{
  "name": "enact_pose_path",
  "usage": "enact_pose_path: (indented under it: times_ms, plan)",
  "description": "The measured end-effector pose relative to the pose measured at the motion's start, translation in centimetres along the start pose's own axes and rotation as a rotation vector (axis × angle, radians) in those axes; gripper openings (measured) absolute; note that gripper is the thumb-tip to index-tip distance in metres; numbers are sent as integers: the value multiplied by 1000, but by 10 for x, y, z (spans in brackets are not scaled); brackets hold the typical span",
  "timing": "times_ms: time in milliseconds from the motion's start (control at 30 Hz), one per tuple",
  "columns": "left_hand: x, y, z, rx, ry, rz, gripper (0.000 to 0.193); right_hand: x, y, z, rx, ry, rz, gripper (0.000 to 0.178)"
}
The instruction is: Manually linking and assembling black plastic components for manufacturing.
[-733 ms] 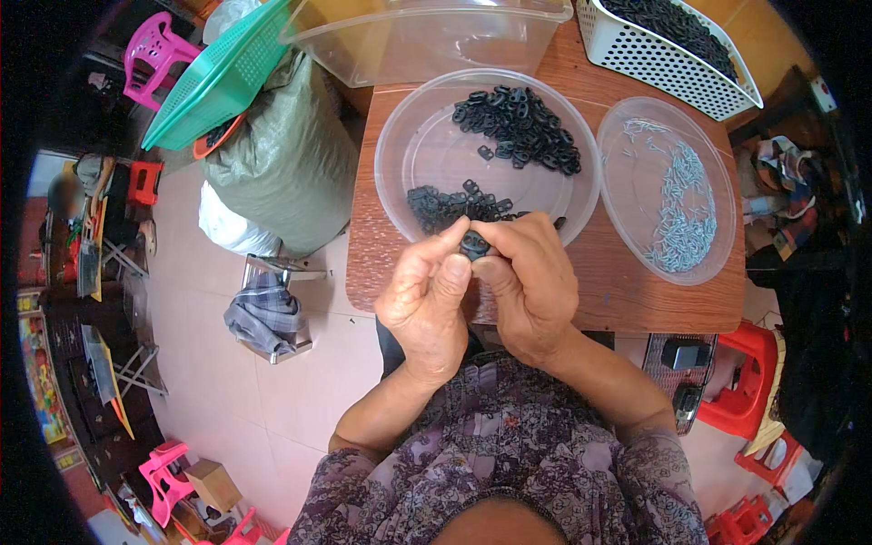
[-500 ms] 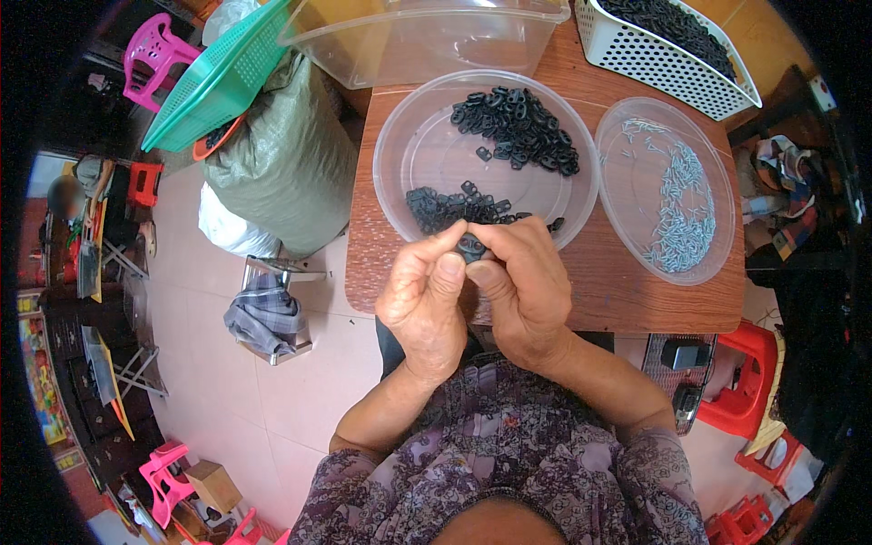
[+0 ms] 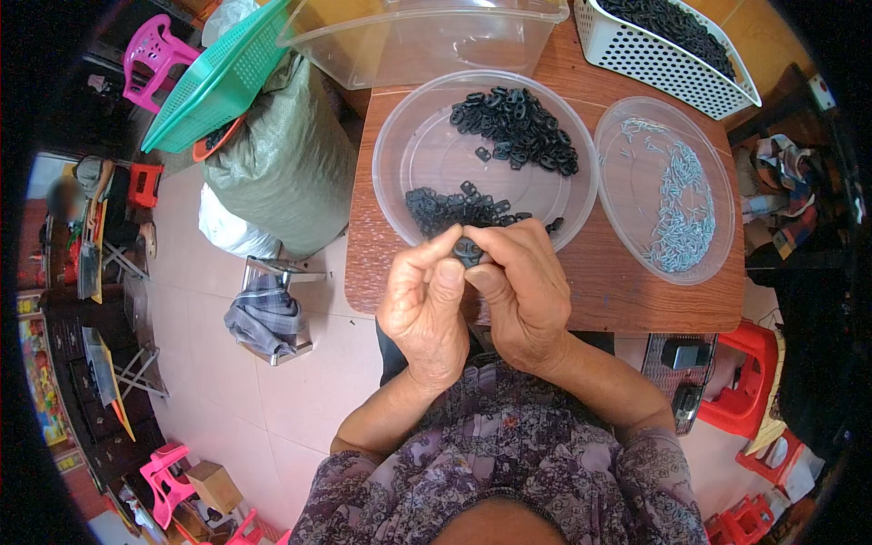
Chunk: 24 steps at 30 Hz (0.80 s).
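Between my fingertips is a small black plastic part [image 3: 468, 252] with holes in it, its face turned up. My left hand [image 3: 425, 304] pinches it from the left with thumb and forefinger, and my right hand [image 3: 522, 295] does so from the right. Both hands are just over the near rim of a round clear tub [image 3: 386, 186]. Inside that tub, one pile of black plastic parts [image 3: 518, 127] lies at the far right and a second pile of black parts [image 3: 445, 207] sits near my fingers. Whether a screw is in the held part, I cannot make out.
Right of the tub, a round clear lid [image 3: 636, 245] holds many small silvery screws [image 3: 683, 213]. Behind stand a white perforated basket [image 3: 668, 77] of black pieces and a clear bin [image 3: 427, 41]. The brown table [image 3: 636, 304] ends close to my body. A full sack [image 3: 282, 173] stands left.
The held black part has been tilted slightly, so its holed face shows more fully. Both hands keep almost the same place and grip.
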<state>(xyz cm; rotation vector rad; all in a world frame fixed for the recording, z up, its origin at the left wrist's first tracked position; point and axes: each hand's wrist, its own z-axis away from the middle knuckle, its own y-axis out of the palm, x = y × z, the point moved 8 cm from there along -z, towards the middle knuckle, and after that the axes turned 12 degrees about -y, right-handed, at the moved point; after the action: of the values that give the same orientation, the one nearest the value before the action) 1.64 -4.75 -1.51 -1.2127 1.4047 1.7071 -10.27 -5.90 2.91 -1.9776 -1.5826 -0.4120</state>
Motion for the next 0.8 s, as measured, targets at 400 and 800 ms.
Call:
enact_pose_path:
  times_ms: [400, 800]
  plan:
    - [0, -5, 4, -51, 98, -103, 25, -1, 3, 2, 0, -54, 16, 19]
    - [-12, 1, 11, -8, 123, -285, 20, 1, -3, 10, 41, -5, -6, 22]
